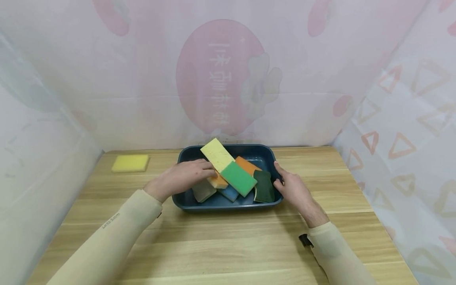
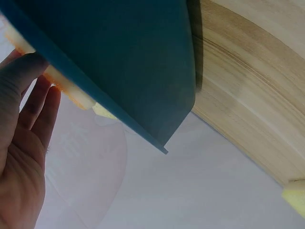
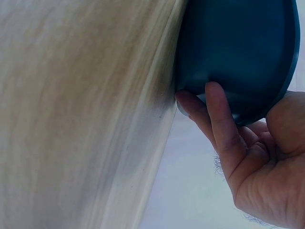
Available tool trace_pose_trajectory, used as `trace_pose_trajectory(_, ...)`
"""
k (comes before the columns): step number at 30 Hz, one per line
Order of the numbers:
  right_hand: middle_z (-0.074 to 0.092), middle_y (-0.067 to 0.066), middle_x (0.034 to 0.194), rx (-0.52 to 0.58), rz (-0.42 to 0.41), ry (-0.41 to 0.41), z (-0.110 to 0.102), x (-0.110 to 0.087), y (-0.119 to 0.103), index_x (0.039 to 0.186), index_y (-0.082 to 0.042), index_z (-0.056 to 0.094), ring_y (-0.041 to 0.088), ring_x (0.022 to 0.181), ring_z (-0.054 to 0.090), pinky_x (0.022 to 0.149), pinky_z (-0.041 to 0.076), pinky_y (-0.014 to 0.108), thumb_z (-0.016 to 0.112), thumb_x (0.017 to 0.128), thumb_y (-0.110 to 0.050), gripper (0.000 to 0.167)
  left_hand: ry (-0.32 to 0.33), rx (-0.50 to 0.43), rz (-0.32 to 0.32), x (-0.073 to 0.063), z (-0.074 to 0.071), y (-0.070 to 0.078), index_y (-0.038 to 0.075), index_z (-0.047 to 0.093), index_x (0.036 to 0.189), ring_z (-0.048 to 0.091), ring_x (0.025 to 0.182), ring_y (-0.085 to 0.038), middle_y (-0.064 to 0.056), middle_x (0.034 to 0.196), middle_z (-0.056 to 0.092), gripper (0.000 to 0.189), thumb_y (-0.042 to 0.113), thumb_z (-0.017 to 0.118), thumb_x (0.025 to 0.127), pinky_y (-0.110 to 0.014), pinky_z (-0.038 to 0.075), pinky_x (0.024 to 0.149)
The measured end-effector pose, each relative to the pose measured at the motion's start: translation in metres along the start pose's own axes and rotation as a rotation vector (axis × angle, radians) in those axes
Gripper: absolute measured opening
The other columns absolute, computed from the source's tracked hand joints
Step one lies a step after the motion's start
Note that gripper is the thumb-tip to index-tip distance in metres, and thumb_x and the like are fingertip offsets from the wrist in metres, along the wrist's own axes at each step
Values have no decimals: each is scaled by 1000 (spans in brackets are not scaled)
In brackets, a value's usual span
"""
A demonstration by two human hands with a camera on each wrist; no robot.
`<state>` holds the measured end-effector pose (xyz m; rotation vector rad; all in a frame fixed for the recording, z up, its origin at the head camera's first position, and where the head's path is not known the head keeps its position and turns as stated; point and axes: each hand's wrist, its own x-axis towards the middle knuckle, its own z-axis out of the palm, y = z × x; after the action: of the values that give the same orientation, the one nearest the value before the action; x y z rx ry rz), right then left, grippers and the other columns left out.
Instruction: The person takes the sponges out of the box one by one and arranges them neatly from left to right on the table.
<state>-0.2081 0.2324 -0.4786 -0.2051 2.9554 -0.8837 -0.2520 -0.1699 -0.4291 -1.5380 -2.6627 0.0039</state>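
Note:
A dark blue rectangular bin (image 1: pixel 228 208) holds several sponges. My left hand (image 1: pixel 185 176) reaches over its left side and pinches an orange-and-white sponge (image 1: pixel 218 181). In the left wrist view, thumb and fingers lie on either side of that sponge (image 2: pixel 69 88), above the rim. A pale yellow sponge (image 1: pixel 218 155) and a green one (image 1: pixel 239 179) lie against it. At the bin's right end, my right hand (image 1: pixel 295 190) grips the rim; the right wrist view shows its fingers (image 3: pixel 221 112) against the outer wall.
A yellow sponge (image 1: pixel 130 163) lies alone at the back left of the wooden table (image 1: pixel 228 249). Another orange sponge (image 1: pixel 247 164), a dark green one (image 1: pixel 264 187), a blue one (image 1: pixel 229 192) and a greyish one (image 1: pixel 203 191) are in the bin. Printed curtains (image 1: pixel 149 79) stand behind and at the sides.

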Motion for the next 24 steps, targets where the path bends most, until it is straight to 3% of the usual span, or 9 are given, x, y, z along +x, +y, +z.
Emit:
trace_pose_trajectory(14,39,-7,60,-3,-11,7,-1,0,2,182,-5,39,10,49,34,49,33,24,60,114,-9,71,23,91,-48,-7,-25,7,16,73,149,72,139,-21,-2,147,77,56,-14,79,102,-37,65,118)
trace_pose_trajectory(18,38,-7,59,-2,-10,4,-1,-1,1,182,-5,38,10,49,33,49,32,24,59,114,-9,71,80,41,-61,-11,-33,5,16,76,145,73,136,-21,-1,143,78,49,-9,82,103,-35,67,114)
trace_pose_trajectory(24,38,-7,58,-3,-14,3,-1,0,2,182,-5,38,10,48,31,48,31,23,58,115,-9,71,229,-29,-68,-16,-38,-2,13,81,138,78,126,-21,-2,135,81,39,-2,88,103,-32,71,102)
